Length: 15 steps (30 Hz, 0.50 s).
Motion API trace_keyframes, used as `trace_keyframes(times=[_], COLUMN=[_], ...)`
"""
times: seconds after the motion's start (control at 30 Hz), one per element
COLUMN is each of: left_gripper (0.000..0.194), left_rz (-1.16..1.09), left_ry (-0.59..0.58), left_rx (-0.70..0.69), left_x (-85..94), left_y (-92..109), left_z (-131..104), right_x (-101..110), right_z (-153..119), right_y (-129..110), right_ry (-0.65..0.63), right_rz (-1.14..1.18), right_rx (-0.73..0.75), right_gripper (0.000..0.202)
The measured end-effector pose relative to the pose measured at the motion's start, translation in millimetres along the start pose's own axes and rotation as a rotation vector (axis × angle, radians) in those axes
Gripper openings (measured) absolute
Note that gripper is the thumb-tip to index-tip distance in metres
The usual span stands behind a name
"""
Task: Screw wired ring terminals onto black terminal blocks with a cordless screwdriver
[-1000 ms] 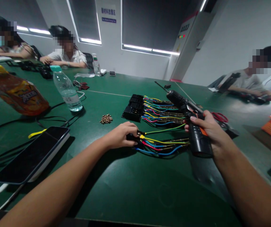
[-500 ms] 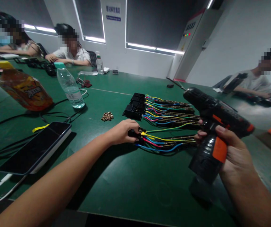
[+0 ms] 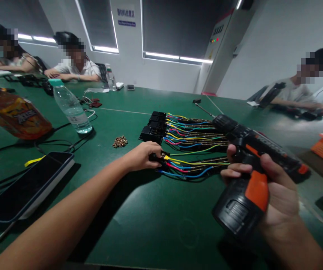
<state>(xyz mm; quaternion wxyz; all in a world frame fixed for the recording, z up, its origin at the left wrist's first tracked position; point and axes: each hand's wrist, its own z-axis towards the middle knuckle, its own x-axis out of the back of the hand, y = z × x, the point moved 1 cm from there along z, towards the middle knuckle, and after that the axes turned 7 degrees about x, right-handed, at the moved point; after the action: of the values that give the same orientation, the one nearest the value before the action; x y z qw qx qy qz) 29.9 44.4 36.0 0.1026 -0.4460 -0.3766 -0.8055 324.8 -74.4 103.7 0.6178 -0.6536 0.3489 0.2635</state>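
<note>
- Your left hand (image 3: pixel 143 157) pins the block (image 3: pixel 156 156) with its wires (image 3: pixel 189 168) on the counter (image 3: pixel 155 221).
- Your right hand (image 3: pixel 265 187) grips the drill (image 3: pixel 245 180), now pulled closer to you, tip pointing away.

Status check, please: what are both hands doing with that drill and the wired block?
Left hand pinning the wired block to the table. Right hand gripping the drill, raised. Nothing between them.
</note>
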Motion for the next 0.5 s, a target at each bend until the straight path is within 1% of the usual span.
trace_keyframes(times=[0.1,0.27,0.37,0.5], left_gripper=[0.016,0.013,0.01,0.007], left_rz=[0.017,0.068,0.097,0.162], left_ry=[0.048,0.148,0.213,0.299], left_rx=[-0.004,-0.059,-0.1,-0.156], left_x=[-2.5,-7.5,-11.4,-17.5], left_y=[-2,-5,-6,-8], left_z=[-2,-3,-3,-1], right_x=[5,13,19,27], right_z=[2,4,4,0], right_y=[3,6,8,11], right_ry=[-0.014,-0.108,-0.19,-0.32], right_rz=[-0.006,-0.093,-0.195,-0.359], right_rx=[-0.028,0.0,0.007,-0.038], right_gripper=[0.059,0.055,0.05,0.051])
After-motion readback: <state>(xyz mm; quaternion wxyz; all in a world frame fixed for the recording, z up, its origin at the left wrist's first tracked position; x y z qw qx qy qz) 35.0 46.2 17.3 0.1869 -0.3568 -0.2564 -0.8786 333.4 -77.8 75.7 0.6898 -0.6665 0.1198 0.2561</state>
